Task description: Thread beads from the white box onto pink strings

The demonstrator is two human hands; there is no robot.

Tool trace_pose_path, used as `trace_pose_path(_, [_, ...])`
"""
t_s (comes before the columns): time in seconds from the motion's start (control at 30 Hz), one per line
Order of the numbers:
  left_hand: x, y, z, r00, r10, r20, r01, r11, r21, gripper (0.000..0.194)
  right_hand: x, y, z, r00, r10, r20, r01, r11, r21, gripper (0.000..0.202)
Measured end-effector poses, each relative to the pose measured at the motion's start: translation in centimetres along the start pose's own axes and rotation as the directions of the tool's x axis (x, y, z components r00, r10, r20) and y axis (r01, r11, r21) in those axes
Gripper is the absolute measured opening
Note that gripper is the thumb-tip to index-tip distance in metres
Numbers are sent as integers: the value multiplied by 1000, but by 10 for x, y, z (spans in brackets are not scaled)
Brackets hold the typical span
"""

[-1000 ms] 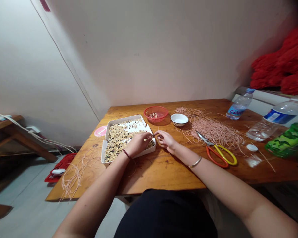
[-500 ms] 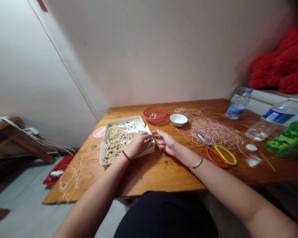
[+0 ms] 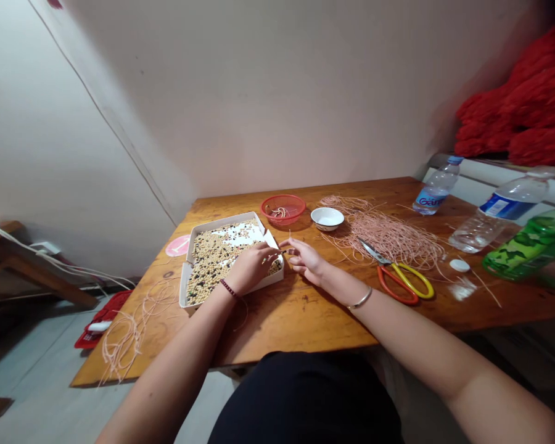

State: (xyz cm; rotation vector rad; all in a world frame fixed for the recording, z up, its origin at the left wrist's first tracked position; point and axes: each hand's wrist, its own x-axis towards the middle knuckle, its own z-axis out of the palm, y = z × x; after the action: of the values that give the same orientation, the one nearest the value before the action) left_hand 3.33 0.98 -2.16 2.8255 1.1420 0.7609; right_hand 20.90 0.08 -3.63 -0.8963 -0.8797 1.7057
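Observation:
Over the near right corner of a white box (image 3: 183, 288) of loose beads (image 3: 208, 259), my left hand (image 3: 252, 269) is closed in a pinch. My right hand (image 3: 308, 260) meets it just past the box's right side, thumb and forefinger also pinched. Between the fingertips is a thin cord with small dark beads (image 3: 283, 251). It is too small to make out how many beads are on it. A short end of pale cord sticks up above my right fingers. The beads in the box are mostly cream, with dark ones mixed in.
Behind stand a red mesh basket (image 3: 283, 210) and a white bowl (image 3: 327, 218). To the right lie a heap of pink cords (image 3: 393, 237), scissors (image 3: 398, 277) and several bottles (image 3: 437, 188). More loose cords (image 3: 124, 339) hang over the table's left edge.
The view has shifted slightly, so everything sits a little further left. Both hands stay together at the box corner, with the dark beads showing a bit more plainly between the fingertips.

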Motion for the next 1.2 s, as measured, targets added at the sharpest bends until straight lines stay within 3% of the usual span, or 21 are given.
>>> trace_pose_path(0.3, [0, 3, -5, 999, -26, 31, 25, 999, 25, 25, 2, -4, -4, 989, -74, -131, 73, 997, -12, 24])
trace_pose_path(0.67, [0, 5, -7, 998, -47, 33, 45, 997, 59, 27, 4, -2, -6, 989, -100, -108, 96, 994, -43, 24])
trace_pose_path(0.93, [0, 5, -7, 999, -35, 33, 34, 999, 42, 27, 4, -5, -8, 978, -111, -179, 105, 994, -43, 22])
trace_pose_path(1.2, [0, 2, -6, 999, -35, 38, 33, 998, 47, 25, 2, -6, -8, 982, -126, -139, 125, 992, -12, 22])
